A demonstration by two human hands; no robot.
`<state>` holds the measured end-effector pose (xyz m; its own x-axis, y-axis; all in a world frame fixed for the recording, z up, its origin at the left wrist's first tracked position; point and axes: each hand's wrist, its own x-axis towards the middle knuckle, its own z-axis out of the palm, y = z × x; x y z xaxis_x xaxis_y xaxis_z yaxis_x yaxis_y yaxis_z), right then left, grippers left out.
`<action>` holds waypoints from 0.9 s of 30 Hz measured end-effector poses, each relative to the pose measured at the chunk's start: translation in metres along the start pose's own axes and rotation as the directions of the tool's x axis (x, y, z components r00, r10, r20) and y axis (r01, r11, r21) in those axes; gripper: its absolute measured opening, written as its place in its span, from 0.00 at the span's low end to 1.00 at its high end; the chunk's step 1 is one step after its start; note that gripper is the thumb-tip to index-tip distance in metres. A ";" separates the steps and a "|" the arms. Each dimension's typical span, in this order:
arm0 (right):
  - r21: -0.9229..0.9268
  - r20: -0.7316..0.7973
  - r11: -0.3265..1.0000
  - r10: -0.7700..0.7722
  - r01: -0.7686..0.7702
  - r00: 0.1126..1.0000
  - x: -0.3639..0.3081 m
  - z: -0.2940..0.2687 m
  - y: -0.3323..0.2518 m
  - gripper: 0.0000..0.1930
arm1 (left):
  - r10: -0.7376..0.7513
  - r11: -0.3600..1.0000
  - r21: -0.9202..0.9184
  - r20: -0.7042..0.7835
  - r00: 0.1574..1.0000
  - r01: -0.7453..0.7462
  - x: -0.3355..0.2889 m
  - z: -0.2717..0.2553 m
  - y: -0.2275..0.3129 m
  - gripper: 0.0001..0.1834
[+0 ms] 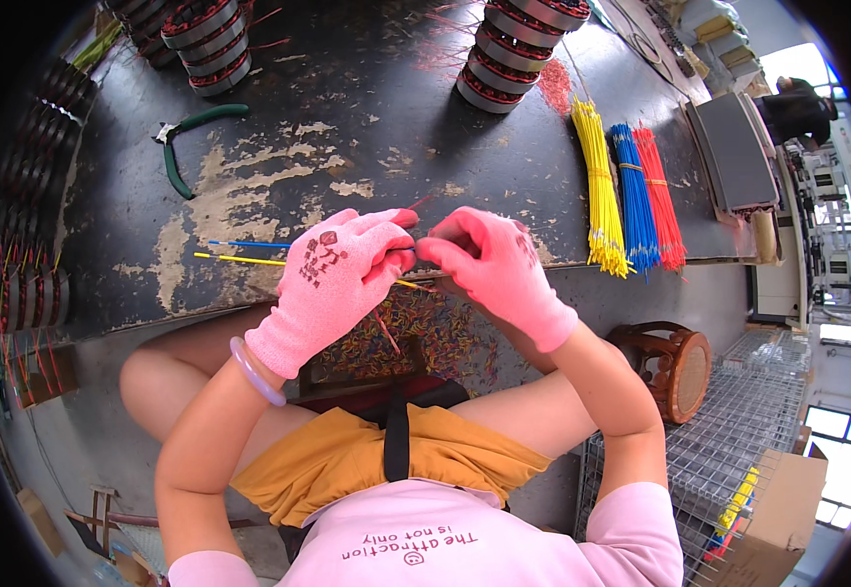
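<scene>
My left hand [337, 279], in a pink glove, is closed over thin wires at the table's front edge. A blue wire [249, 244] and a yellow wire [240, 259] stick out from under it to the left. Yellow and red ends also show below its fingers. My right hand [492, 259], gloved in pink too, has thumb and fingertips pinched together right beside the left fingertips. What lies in that pinch is too small to make out; a dark bit of wire shows between the two hands.
Green-handled cutting pliers [173, 147] lie at the left. Ringed metal motor cores stand in stacks [509, 54] at the back. Yellow [599, 186], blue [635, 196] and red wire bundles [660, 196] lie at right. Wire scraps [445, 338] cover the floor below; a wooden stool [665, 367] stands right.
</scene>
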<state>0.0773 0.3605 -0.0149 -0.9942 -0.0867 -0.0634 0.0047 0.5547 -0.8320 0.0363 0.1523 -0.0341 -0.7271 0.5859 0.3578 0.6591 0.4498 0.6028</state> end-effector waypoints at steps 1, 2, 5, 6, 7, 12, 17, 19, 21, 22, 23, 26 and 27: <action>-0.202 -0.110 0.958 -0.229 0.204 0.967 0.001 0.000 0.000 0.09 | -0.010 1.000 -0.006 0.001 1.000 0.010 0.000 0.000 0.000 0.04; -0.409 -0.173 0.841 -0.453 0.355 0.874 -0.001 0.000 0.000 0.09 | -0.013 1.000 -0.007 -0.004 1.000 0.013 0.000 0.000 0.000 0.04; -0.404 -0.089 0.840 -0.429 0.361 0.899 -0.002 0.003 0.010 0.09 | -0.009 1.000 -0.007 -0.012 1.000 0.008 0.001 0.001 0.001 0.04; -0.133 -0.003 0.980 -0.149 0.147 0.989 -0.003 0.004 0.012 0.10 | 0.001 1.000 -0.008 -0.012 1.000 -0.001 0.001 0.001 0.001 0.04; 0.116 0.157 0.985 0.111 -0.130 0.981 -0.003 0.005 0.012 0.10 | 0.011 1.000 -0.008 -0.012 1.000 -0.011 0.001 0.002 0.000 0.04; -0.143 0.015 0.987 -0.065 0.066 0.998 -0.012 -0.014 -0.002 0.09 | -0.017 0.999 -0.036 0.066 0.998 0.019 -0.001 -0.002 0.002 0.07; -0.600 0.095 0.800 0.045 0.021 0.994 -0.043 -0.033 0.018 0.19 | -0.009 1.000 -0.013 0.047 0.999 0.010 0.000 0.000 0.001 0.06; -0.670 0.071 0.708 -0.240 0.224 0.968 -0.034 -0.018 0.023 0.16 | 0.015 1.000 0.017 0.030 0.999 -0.016 0.001 0.000 0.002 0.05; -0.676 0.047 0.636 -0.468 0.373 0.882 -0.013 -0.009 0.016 0.13 | 0.010 1.000 0.022 0.031 0.999 -0.011 0.002 0.000 0.002 0.05; -0.681 0.035 0.586 -0.573 0.439 0.819 -0.009 -0.006 0.014 0.11 | 0.033 0.999 0.023 0.024 0.999 -0.033 0.001 0.002 0.001 0.05; -0.670 0.048 0.580 -0.589 0.463 0.807 -0.006 -0.004 0.014 0.10 | 0.051 0.998 0.029 0.010 0.999 -0.051 0.001 0.004 -0.001 0.05; -0.483 0.033 0.709 -0.571 0.513 0.820 0.001 0.001 0.020 0.06 | 0.059 0.998 0.036 0.015 0.998 -0.060 0.001 0.003 -0.001 0.05; -0.077 0.021 0.966 -0.244 0.245 0.969 0.000 0.001 0.021 0.07 | 0.054 0.998 0.030 0.026 0.998 -0.055 0.001 0.002 0.001 0.05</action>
<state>0.0770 0.3708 -0.0330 -0.9628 -0.2370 0.1302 -0.2475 0.5783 -0.7774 0.0364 0.1547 -0.0350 -0.6852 0.6270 0.3707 0.7034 0.4374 0.5604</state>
